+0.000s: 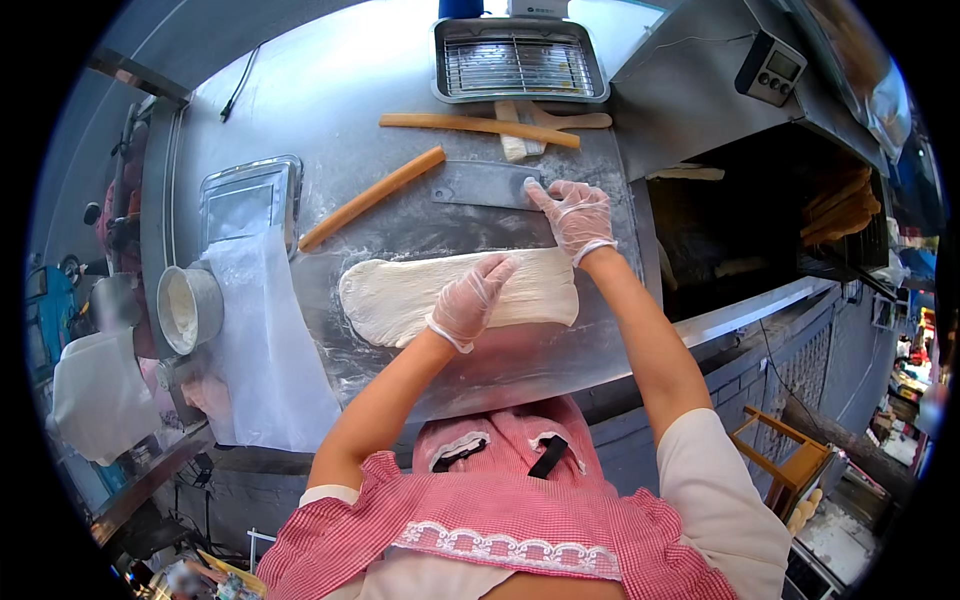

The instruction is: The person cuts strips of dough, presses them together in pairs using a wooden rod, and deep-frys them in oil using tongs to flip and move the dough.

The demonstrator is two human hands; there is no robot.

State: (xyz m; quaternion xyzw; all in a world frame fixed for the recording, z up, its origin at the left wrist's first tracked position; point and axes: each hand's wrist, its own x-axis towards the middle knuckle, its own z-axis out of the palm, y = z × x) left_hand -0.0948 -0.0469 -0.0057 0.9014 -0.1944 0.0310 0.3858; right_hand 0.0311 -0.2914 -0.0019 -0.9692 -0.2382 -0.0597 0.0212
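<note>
A long flattened strip of white dough (400, 298) lies across the floured metal table. My left hand (474, 304), in a clear plastic glove, rests on the middle of the dough with its fingers stretched out and holding nothing. Beyond the dough lies a flat grey metal dough cutter (485, 184) with a small hole near its left end. My right hand (577, 216), gloved likewise, has its fingertips closed at the cutter's right end. Farther off are two wooden rolling pins, one slanted (370, 200) and one nearly level (470, 124).
Behind the pins is a wooden-handled brush (517, 135), then a tray with a wire rack (520, 62). A metal tray (250, 200), a plastic sheet (265, 340) and a round flour tin (190, 308) stand left. On the right is a fryer (720, 240) with a timer (771, 68) above.
</note>
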